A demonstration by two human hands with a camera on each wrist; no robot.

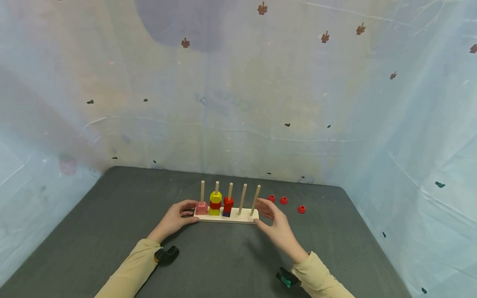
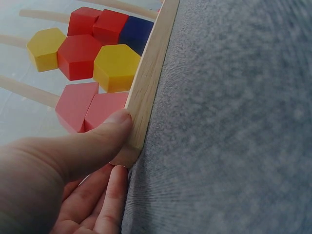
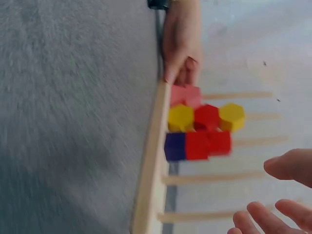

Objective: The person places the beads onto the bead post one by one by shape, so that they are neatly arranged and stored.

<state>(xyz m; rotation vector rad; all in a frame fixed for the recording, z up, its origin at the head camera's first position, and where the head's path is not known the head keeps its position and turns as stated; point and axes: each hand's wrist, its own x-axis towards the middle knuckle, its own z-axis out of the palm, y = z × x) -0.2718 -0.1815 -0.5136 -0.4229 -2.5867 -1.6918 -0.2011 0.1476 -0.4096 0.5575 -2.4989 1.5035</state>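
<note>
A wooden peg board (image 1: 244,216) with several upright pegs stands on the dark table. My left hand (image 1: 175,219) holds its left end, thumb on the front edge and fingers at the end and behind. Pink blocks (image 2: 78,106) sit on the leftmost peg. Beside them, a red hexagonal block (image 2: 79,57) lies between two yellow hexagonal blocks (image 2: 117,67). The middle peg carries two red blocks (image 3: 207,145) over a dark blue block (image 3: 175,146). Both pegs on the right are bare. Around the right end, my right hand (image 1: 277,227) is spread, thumb and fingers apart.
Three small red pieces (image 1: 284,200) lie on the table (image 1: 208,265) behind and right of the right hand. A pale, patterned sheet (image 1: 238,103) hangs behind and at the sides. Dark wrist devices (image 1: 167,255) are worn at both cuffs.
</note>
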